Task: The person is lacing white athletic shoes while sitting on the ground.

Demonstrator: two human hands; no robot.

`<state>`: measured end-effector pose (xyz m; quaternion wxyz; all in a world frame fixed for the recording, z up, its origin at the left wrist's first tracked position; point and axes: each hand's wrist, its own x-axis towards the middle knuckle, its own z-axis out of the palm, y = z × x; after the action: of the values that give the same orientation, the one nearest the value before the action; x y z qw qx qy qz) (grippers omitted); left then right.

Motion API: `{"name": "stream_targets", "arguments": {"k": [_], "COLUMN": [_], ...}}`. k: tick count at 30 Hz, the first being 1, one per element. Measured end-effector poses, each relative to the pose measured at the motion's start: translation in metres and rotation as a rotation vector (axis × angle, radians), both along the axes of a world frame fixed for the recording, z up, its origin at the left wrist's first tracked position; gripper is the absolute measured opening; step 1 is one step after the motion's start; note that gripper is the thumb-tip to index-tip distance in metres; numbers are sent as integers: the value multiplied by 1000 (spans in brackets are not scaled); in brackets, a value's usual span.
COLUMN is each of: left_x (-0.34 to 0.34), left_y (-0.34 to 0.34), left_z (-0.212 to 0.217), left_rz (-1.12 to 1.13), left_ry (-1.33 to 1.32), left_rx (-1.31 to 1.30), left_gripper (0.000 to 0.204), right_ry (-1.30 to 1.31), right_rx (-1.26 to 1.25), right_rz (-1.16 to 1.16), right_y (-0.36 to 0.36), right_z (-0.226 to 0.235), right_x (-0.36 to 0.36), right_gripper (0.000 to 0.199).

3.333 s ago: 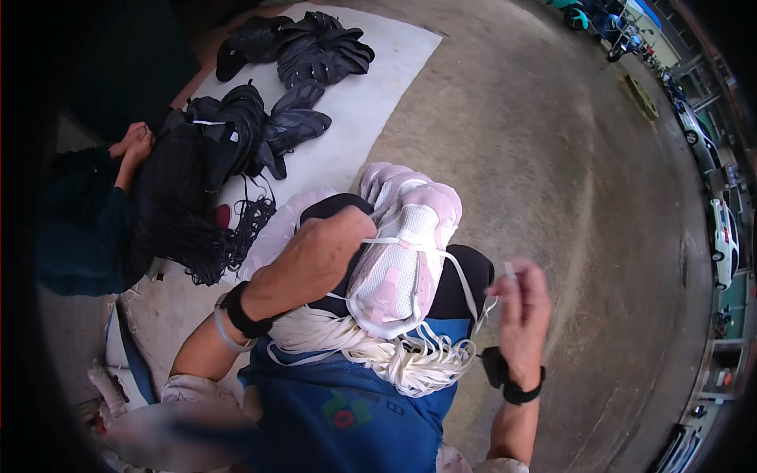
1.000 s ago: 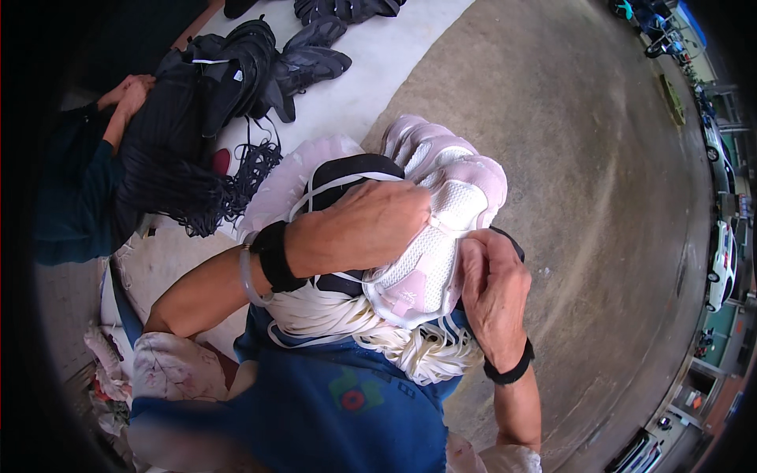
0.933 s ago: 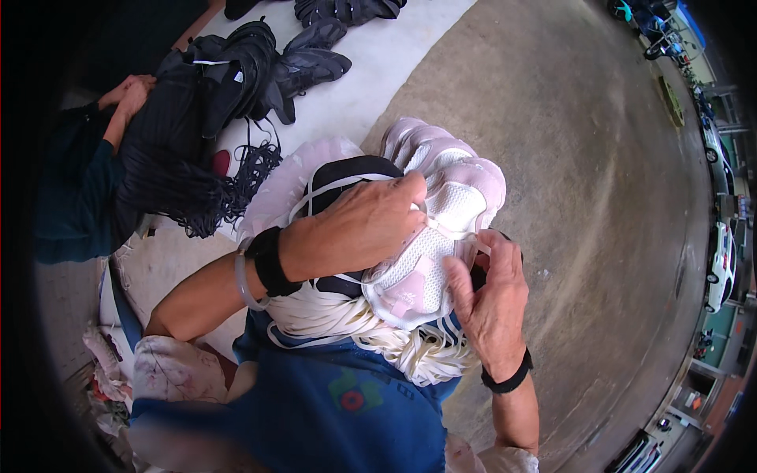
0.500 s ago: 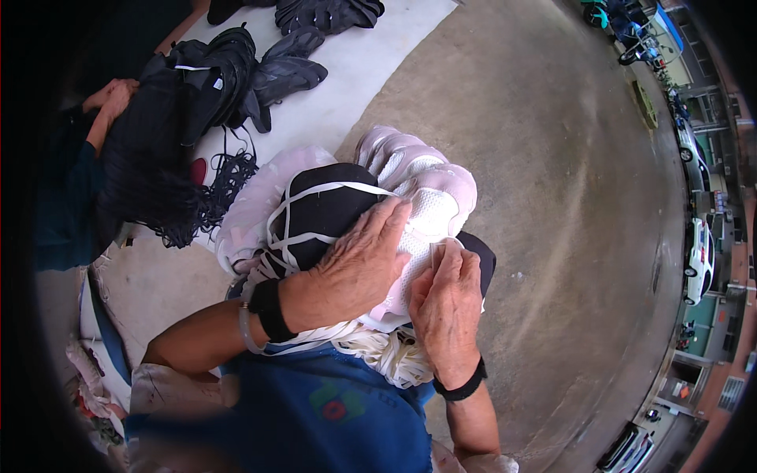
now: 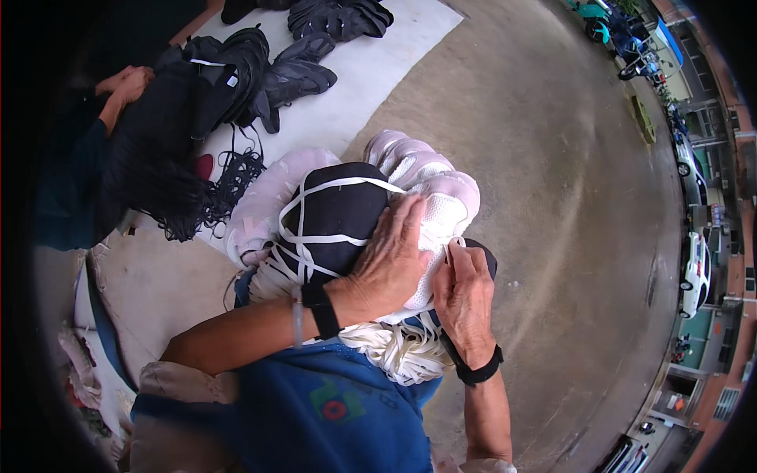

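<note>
Stretched out flat, my left hand (image 5: pixel 392 256) rests across a white mesh and pale pink shoe upper (image 5: pixel 443 214) and the edge of a black rounded cloth-like piece (image 5: pixel 337 203). My right hand (image 5: pixel 465 296) is closed in a pinch at the upper's right side, on a white shoelace (image 5: pixel 459 240). A long white lace (image 5: pixel 335 238) loops over the black piece. More pink and white uppers (image 5: pixel 382 150) fan out beyond, overlapping one another. Below my hands a bundle of cream-white laces (image 5: pixel 398 351) lies on my blue apron (image 5: pixel 315 418).
Across the white sheet (image 5: pixel 394 63) at the upper left lie black shoe uppers (image 5: pixel 296 83) and tangled black laces (image 5: pixel 240 173). A co-worker's hands (image 5: pixel 126 85) are beside them. Concrete floor (image 5: pixel 568 197) stretches right, towards parked cars (image 5: pixel 694 272) and motorbikes (image 5: pixel 635 51).
The view has shifted slightly. My right hand has turned a little at the upper's edge, keeping its pinch. My left hand stays flat on the upper.
</note>
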<state>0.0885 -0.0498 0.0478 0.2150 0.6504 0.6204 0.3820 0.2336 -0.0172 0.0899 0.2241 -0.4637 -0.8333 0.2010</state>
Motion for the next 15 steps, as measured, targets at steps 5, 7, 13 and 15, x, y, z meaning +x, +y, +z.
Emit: {"name": "stream_targets", "arguments": {"k": [5, 7, 13, 15], "left_x": [-24, -27, -33, -34], "left_y": [-8, -8, -6, -6], "left_z": [11, 18, 20, 22], "left_rz": [-25, -64, -87, -89], "left_ry": [-204, -176, -126, -105], "left_rx": [110, 44, -3, 5], "left_gripper": [54, 43, 43, 43], "right_ry": [169, 185, 189, 147], "right_rx": [-114, -69, -26, 29], "right_rz": [103, 99, 101, 155], "right_y": [12, 14, 13, 10], "right_z": [-4, -7, -4, 0], "right_x": [16, 15, 12, 11], "right_gripper": [30, 30, 33, 35]}}
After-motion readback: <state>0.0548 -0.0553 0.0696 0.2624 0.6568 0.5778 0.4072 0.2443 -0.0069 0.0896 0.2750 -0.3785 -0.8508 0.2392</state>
